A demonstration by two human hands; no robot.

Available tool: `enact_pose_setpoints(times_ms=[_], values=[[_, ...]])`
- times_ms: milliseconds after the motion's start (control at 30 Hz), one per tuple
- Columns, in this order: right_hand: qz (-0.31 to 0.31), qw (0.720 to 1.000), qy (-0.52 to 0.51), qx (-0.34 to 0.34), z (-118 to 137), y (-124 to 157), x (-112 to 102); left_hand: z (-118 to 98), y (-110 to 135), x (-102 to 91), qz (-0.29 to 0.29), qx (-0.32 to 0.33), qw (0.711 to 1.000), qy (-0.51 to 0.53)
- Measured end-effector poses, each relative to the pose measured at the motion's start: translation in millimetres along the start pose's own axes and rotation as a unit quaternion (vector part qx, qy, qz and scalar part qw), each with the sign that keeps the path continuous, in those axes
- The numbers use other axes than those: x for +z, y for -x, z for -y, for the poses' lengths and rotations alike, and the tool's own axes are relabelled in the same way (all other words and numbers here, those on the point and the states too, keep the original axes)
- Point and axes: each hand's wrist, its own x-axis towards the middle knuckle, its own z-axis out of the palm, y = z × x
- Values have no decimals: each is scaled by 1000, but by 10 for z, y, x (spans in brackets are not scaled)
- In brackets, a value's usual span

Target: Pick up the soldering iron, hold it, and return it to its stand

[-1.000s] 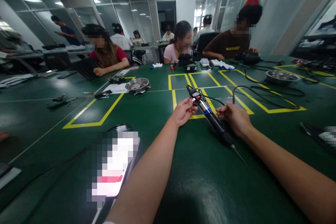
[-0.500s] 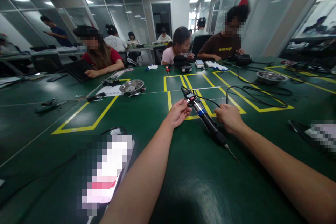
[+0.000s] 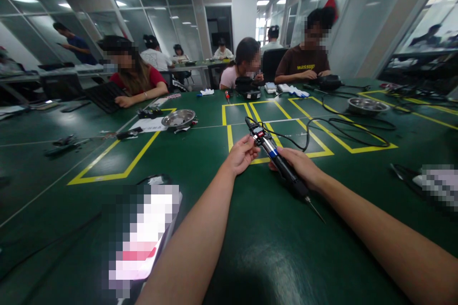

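A black electric screwdriver point(image 3: 282, 164) with a silver and blue band points its long thin bit down to the right, toward me. At its rear, cable end, my left hand point(image 3: 243, 155) pinches it between thumb and fingers. My right hand point(image 3: 298, 164) grips the body from the right side, its thumb by the blue band. Some of the right fingers pass beneath the body and show on its left; the others are hidden. From the rear end a black cable point(image 3: 307, 136) loops off to the right over the green table point(image 3: 257, 248).
Yellow tape outlines point(image 3: 229, 138) mark the tabletop. A metal bowl point(image 3: 179, 118) stands left, another bowl point(image 3: 368, 106) far right. A blurred-out phone-like device point(image 3: 146, 233) lies by my left forearm. Several people sit across the table; white gloves point(image 3: 295, 90) lie near them.
My right hand has left the cable, moved left and taken hold of the screwdriver's body. The left hand keeps its pinch at the rear end.
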Motion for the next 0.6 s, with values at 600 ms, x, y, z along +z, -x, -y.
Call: enact_pose_setpoints(times_ms=[600], values=[[-14, 999, -47, 10, 30, 19, 13, -17, 12, 24, 11, 2, 1000, 10]])
